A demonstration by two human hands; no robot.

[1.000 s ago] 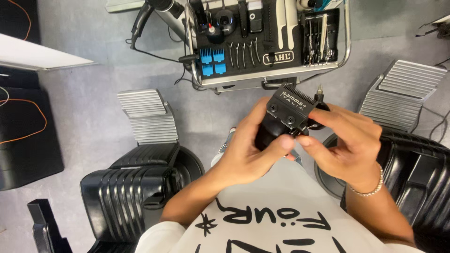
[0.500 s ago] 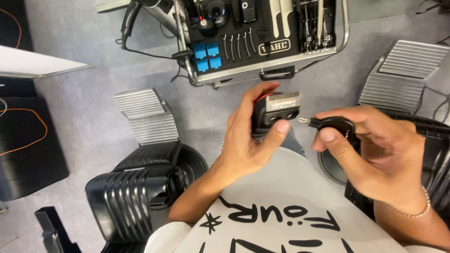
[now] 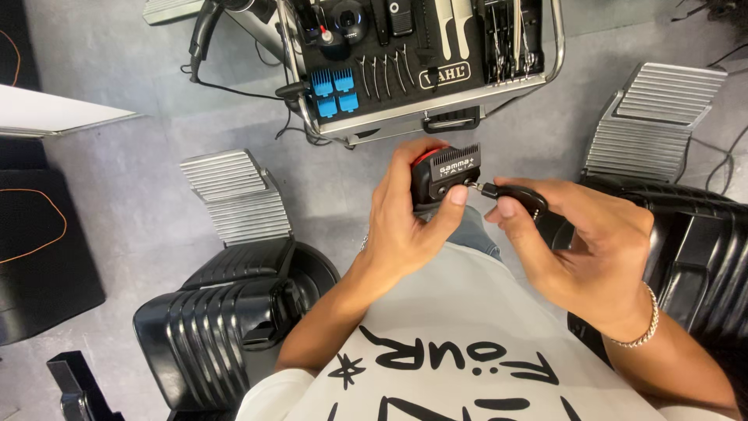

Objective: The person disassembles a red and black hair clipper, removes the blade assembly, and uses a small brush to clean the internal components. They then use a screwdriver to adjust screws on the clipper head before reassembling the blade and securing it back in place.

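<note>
**Clipper blade screw: driver seated, blade still mounted**

Grey concrete floor (image 3: 140, 93) lies below me, with black ribbed barber chairs at either side: one (image 3: 226, 327) to my left with its metal footrest (image 3: 234, 195), another (image 3: 701, 242) to my right. Ahead stands an open tool case (image 3: 436, 109) holding blue guard combs (image 3: 335, 90), scissors and other barber tools in slots.

Left hand (image 3: 405, 226): closed round the black hair clipper (image 3: 444, 175), head end up, fingers wrapped behind the body and the thumb pressed on the front face just under the toothed blade (image 3: 466, 153). A red edge shows at the clipper's upper left corner.

Right hand (image 3: 584, 249): pinched narrow on the small black-handled screwdriver (image 3: 514, 195), held nearly level. Its metal tip meets the clipper's face beside my left thumb, at what appears to be a blade screw; the screw head itself is too small to make out.

Finding on progress: the blade sits flush on the clipper, with no gap visible and no loose screw in either hand or on my lap. I judge the screw work to be in hand, not finished. I cannot tell whether the screw is being loosened or tightened.
</note>
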